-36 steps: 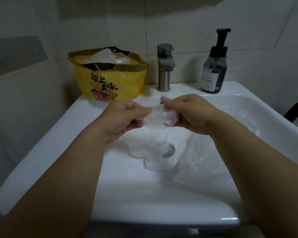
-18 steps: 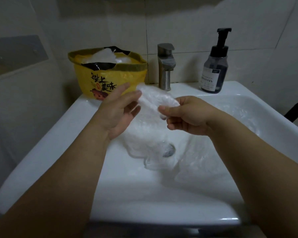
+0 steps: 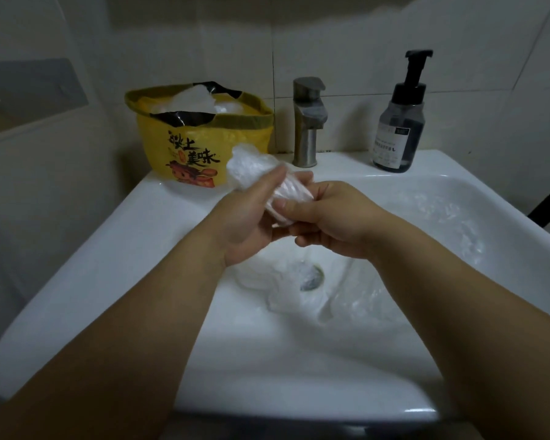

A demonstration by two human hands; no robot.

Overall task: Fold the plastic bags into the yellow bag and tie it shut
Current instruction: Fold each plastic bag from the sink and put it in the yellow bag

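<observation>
So a scrunched-up clear bag (image 3: 254, 169) is gripped by both hands over the sink (image 3: 159, 230), pretty much dead centre. It's wrapped around its middle by the curled fingers of the left hand (image 3: 248, 220), and its lower end is pinched by the right hand (image 3: 334, 223), thumb on top. The bag's upper end is left sticking out past the left fingers, toward the yellow bag (image 3: 200, 147). That one is parked upright on the sink's back left corner, mouth open, rim rolled down, and white and black plastic can be seen stuffed inside. More loose clear bags (image 3: 299, 290) are spread in the basin under the hands, partly over the drain (image 3: 311, 277). A tap (image 3: 307, 122) and a pump bottle (image 3: 397, 131) are stood along the back edge, right of the yellow bag.
</observation>
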